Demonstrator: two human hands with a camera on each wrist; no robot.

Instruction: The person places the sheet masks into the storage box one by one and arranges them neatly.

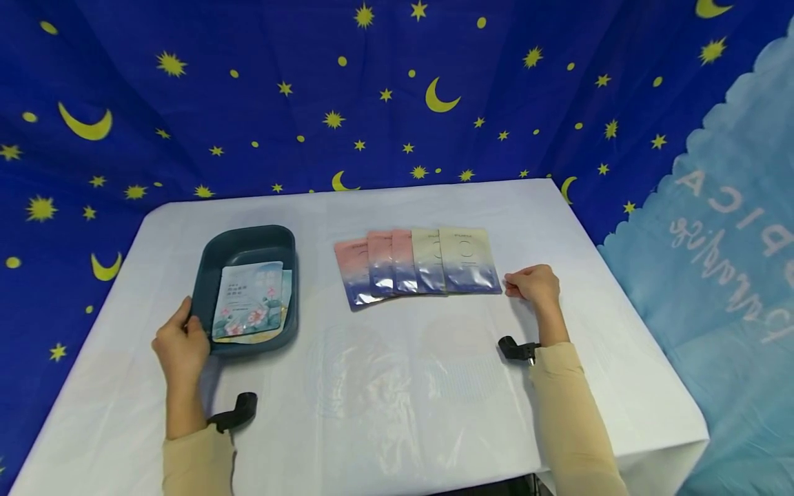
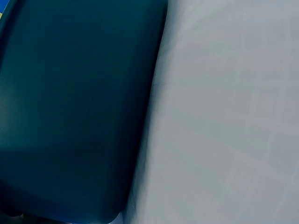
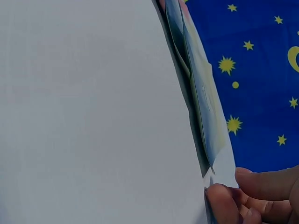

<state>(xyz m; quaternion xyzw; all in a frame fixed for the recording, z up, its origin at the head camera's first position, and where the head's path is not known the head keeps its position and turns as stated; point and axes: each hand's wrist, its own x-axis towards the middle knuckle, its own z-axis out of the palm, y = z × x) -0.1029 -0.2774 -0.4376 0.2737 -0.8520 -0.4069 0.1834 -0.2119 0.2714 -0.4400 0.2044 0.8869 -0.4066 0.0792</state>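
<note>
In the head view, my left hand grips the left side of a dark teal plastic basin, thumb at the rim. Inside the basin lies a pale blue sachet printed with pink flowers, overlapping a yellowish sachet under it. The basin's outer wall fills much of the left wrist view. My right hand is beside the lower right corner of a cream and blue sachet. Its fingers are loosely bent, with the fingertips just off that sachet's corner in the right wrist view.
Pink and blue sachets and cream and blue ones lie overlapped in a row on the white-covered table. A blue star-and-moon curtain hangs behind, and a light blue cloth is at the right.
</note>
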